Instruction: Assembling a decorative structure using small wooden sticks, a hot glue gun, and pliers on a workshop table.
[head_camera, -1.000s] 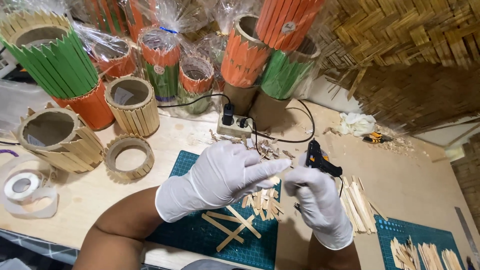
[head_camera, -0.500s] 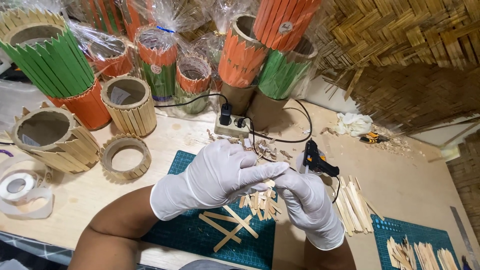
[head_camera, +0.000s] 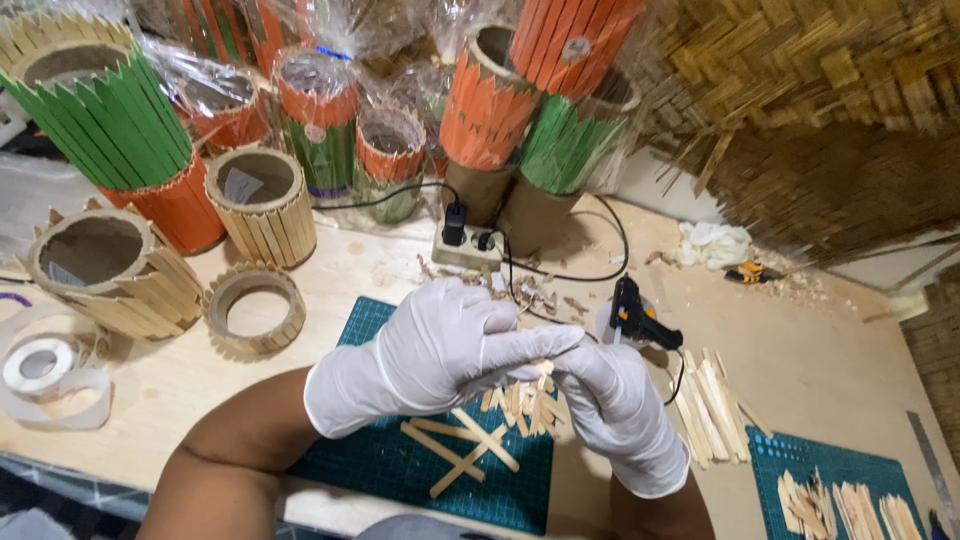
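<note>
I am holding my two white-gloved hands together above a green cutting mat (head_camera: 385, 465) on the wooden surface (head_camera: 830, 360). My left hand (head_camera: 440, 350) and right hand (head_camera: 615, 400) are pinching their fingers narrowly on a small wooden stick (head_camera: 542, 366) between them. Glued sticks (head_camera: 462, 452) are lying on the mat at 6 o'clock. A black glue gun (head_camera: 637, 318) is resting at 1 o'clock.

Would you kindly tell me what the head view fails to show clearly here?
- What the left hand and right hand pinch: hidden by the fingers.
- Glue gun tip: hidden behind its body.
- Tape roll: cut by the left edge.
- Stick piles: cut by the bottom edge.
</note>
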